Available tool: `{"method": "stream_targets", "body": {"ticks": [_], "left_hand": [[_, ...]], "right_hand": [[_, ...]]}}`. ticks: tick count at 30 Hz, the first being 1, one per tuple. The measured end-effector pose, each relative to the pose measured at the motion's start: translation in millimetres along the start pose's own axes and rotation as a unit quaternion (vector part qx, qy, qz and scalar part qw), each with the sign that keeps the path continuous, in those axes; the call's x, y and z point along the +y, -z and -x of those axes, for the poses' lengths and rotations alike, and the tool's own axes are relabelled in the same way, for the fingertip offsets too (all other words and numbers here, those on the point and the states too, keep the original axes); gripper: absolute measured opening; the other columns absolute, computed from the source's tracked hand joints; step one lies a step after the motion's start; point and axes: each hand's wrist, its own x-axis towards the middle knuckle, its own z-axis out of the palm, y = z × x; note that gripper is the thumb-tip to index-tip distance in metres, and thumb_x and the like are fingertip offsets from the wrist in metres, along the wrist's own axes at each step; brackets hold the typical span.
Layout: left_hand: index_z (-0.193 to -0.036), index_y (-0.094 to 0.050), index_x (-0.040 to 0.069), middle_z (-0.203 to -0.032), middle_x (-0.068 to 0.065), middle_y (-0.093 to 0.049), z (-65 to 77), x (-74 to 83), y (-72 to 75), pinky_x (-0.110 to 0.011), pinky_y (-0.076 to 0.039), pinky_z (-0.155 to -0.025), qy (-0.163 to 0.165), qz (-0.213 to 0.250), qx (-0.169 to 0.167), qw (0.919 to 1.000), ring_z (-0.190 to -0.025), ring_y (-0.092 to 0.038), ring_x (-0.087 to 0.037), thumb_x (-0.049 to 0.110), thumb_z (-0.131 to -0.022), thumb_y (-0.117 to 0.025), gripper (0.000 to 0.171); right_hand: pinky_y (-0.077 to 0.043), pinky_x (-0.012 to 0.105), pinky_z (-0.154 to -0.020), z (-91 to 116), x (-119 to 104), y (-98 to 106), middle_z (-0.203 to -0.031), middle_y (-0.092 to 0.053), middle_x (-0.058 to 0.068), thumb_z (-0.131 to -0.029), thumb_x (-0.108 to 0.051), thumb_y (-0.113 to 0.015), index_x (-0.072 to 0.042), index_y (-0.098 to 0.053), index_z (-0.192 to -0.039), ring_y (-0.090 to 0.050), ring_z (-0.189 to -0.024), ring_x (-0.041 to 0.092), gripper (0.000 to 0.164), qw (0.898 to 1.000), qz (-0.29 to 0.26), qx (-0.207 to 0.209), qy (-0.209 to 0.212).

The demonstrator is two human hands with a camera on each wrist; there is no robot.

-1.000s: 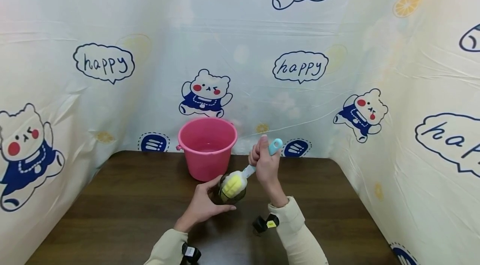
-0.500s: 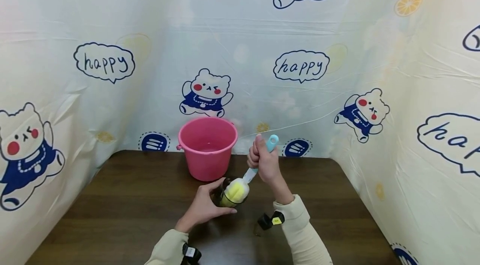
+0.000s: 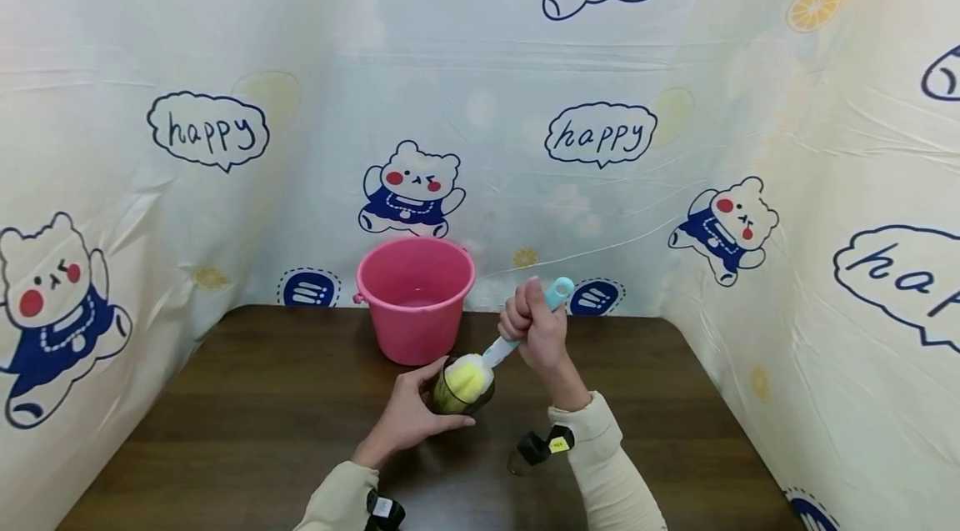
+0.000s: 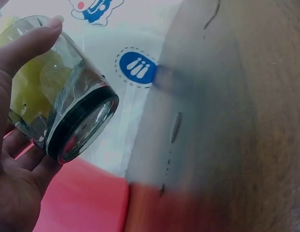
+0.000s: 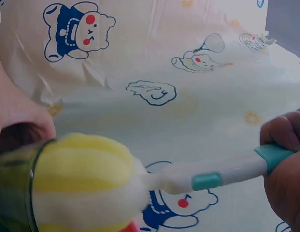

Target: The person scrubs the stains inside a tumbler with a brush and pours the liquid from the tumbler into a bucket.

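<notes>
A clear, dark-tinted drinking glass (image 4: 84, 118) lies tilted in my left hand (image 3: 408, 413), thumb on one side and fingers on the other. Its base shows in the left wrist view, raised off the table. My right hand (image 3: 536, 327) grips the handle of a sponge bottle brush (image 5: 227, 175), white and turquoise with a looped end. The yellow and white sponge head (image 3: 468, 378) sits partly inside the glass's mouth, the rest bulging out past the rim. Yellow shows through the glass wall in the left wrist view.
A pink bucket (image 3: 416, 335) stands behind the glass at the back of the brown wooden table (image 3: 285, 431). Water drops and a wet streak (image 4: 176, 128) mark the tabletop. A patterned curtain (image 3: 487, 97) hangs behind and at both sides.
The right hand and brush shift back and forth; since half a second ago the handle's end has swung right and down. The sponge head has moved slightly left in the glass's mouth.
</notes>
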Motion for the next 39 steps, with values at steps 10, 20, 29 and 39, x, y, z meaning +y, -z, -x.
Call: {"method": "stream_targets", "body": {"ticks": [10,20,29,39], "left_hand": [[-0.143,-0.059,0.013,-0.139,0.000,-0.064,1.7,0.7,-2.8,-0.037,-0.052,-0.102,0.019,0.000,-0.002,0.9998,-0.124,-0.061,-0.017,0.032,-0.062,-0.100,0.093],[-0.143,-0.059,0.010,-0.138,0.000,-0.065,2.3,2.6,-2.1,-0.039,-0.051,-0.103,0.025,-0.008,-0.015,0.9995,-0.124,-0.061,-0.016,0.028,-0.061,-0.100,0.094],[-0.145,-0.057,0.015,-0.141,0.003,-0.062,3.8,2.1,-4.3,-0.041,-0.049,-0.108,0.041,0.007,-0.015,0.9990,-0.128,-0.059,-0.016,0.026,-0.063,-0.099,0.092],[-0.147,-0.055,0.013,-0.142,0.002,-0.061,2.9,-2.5,-2.0,-0.038,-0.048,-0.108,0.037,-0.001,-0.025,0.9990,-0.128,-0.058,-0.015,0.030,-0.065,-0.098,0.094]], "right_hand": [[-0.014,0.030,-0.034,1,3,-5,-0.053,-0.018,0.001,-0.113,-0.021,-0.025,-0.011,-0.026,-0.063,-0.016,-0.038,0.014,0.051,0.994,0.099,-0.004,0.049],[-0.015,0.028,-0.037,5,-3,-10,-0.056,-0.021,0.000,-0.113,-0.028,-0.028,-0.011,-0.027,-0.067,-0.017,-0.040,0.014,0.049,0.997,0.011,-0.079,-0.014],[-0.018,0.027,-0.034,4,1,-10,-0.053,-0.020,0.001,-0.113,-0.021,-0.026,-0.011,-0.027,-0.063,-0.019,-0.038,0.015,0.051,0.991,0.112,-0.023,0.066],[-0.016,0.027,-0.033,9,3,-19,-0.056,-0.018,-0.001,-0.112,-0.030,-0.030,-0.010,-0.025,-0.065,-0.019,-0.038,0.013,0.051,0.992,0.028,-0.068,0.098]]}}
